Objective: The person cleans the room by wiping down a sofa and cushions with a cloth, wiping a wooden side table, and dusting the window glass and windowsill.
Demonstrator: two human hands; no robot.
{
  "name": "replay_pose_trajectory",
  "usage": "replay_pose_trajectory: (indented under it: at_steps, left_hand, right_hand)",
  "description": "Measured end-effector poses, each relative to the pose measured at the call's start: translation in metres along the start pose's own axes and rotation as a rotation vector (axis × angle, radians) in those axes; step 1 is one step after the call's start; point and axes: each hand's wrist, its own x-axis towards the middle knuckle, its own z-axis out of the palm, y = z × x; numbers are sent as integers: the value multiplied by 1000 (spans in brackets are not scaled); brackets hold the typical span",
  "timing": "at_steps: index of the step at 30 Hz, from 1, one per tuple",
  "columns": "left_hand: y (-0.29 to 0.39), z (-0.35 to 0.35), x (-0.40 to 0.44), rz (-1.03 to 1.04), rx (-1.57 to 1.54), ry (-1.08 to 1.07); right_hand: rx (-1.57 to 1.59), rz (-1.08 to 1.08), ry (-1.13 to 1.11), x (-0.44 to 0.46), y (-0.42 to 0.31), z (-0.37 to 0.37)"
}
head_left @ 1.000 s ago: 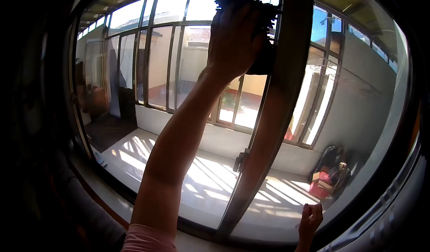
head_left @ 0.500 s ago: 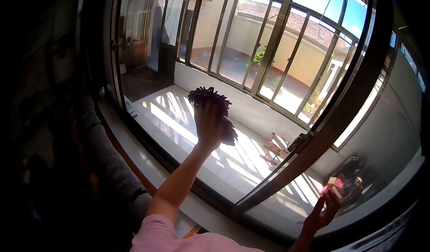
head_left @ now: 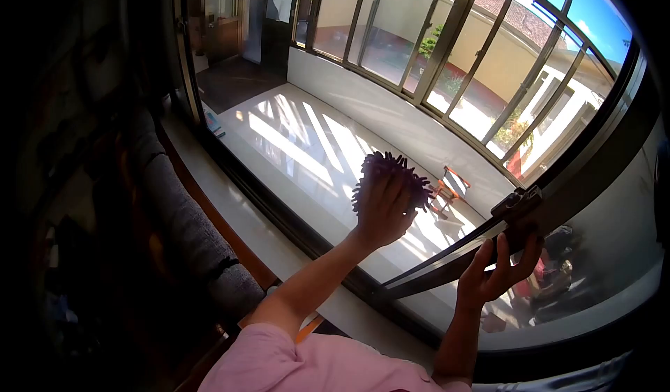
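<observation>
A dark purple shaggy cleaning mitt or cloth (head_left: 413,181) is under my left hand (head_left: 382,209), whose fingers bend over it near the middle of the view. Behind it lies the sunlit floor beyond the window. My right hand (head_left: 499,270) is raised at the lower right with its fingers apart and nothing seen in it. Its fingertips are at the dark window frame (head_left: 558,204), just below the latch (head_left: 516,202); whether they touch the frame I cannot tell.
An orange folding frame (head_left: 450,188) stands on the floor outside. Beyond a low white wall (head_left: 377,102) are more windows. A grey rolled cushion (head_left: 185,210) lies along the sill (head_left: 230,204) at left. Behind the glass at lower right is a blurred pile (head_left: 555,270).
My left hand has come down from high on the window with the mitt, then shifted right. My right hand has risen to the window frame and its fingers have spread. The view has tilted down.
</observation>
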Motion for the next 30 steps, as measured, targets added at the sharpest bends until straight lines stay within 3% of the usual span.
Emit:
replay_pose_trajectory:
  at_steps: [5, 7, 9, 11, 16, 19, 22, 26, 30]
  left_hand:
    - [-46, 15, -105, -349, -44, -143]
    - [-76, 6, -83, -473, 48, 31]
    - [-119, 13, -65, -662, -141, 316]
    - [-138, -1, -17, -721, -103, 369]
    - [-76, -13, 50, -370, -30, 294]
    - [-14, 0, 13, -82, -35, 136]
    - [2, 27, -71, 0, -45, -20]
    - [-49, 14, -92, -233, -49, -170]
    - [-111, -4, 1, -473, -87, 298]
  right_hand:
    - [-66, -73, -7, 5, 10, 2]
    - [-106, -83, -16, 6, 10, 3]
    - [-120, -96, 2, 6, 10, 4]
    - [-106, -103, 17, 7, 10, 6]
    - [-148, -102, -14, 3, 9, 3]
    - [-129, -91, -9, 4, 8, 3]
    - [-97, -74, -7, 4, 6, 1]
    - [-100, -80, -32, -1, 6, 1]
    - [-52, -48, -60, -6, 2, 0]
